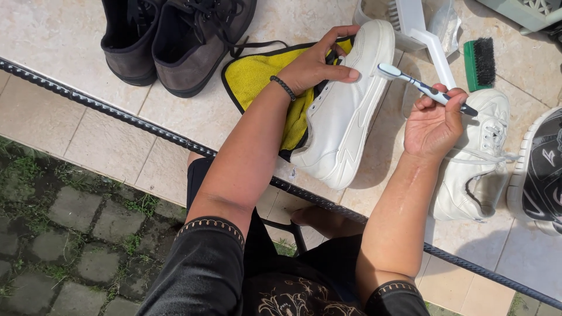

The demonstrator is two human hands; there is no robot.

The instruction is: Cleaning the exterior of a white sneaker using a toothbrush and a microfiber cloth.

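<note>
Near the centre of the frame our left hand [319, 64] grips the white leather low-top sneaker [345, 111], fingers [336, 73] closed over its opening and thumb across the upper, so that the shoe sits tilted on its side with the pale sole edge turned toward the other hand; held this way the sidewall is exposed and the shoe seems braced against sliding. It rests partly on a yellow microfibre cloth with black edging [257, 73], which lies flat on the beige tiled ledge [64, 35], probably there to catch drips and cushion the shoe. Our right hand [433, 123], right of centre, has its fingers wrapped around the handle of a white and dark blue toothbrush [421, 86], whose head touches the sole rim near the toe. Just behind this hand lies the matching second white sneaker [477, 158], flat on the ledge with its laces loose. At the upper right a green-backed scrubbing brush with black bristles [480, 61] lies near a white plastic long-handled brush [424, 35], both within easy reach. A pair of dark grey suede shoes [175, 41] stands in the upper left, well apart, and a black and white trainer [541, 169] shows at the right edge.
</note>
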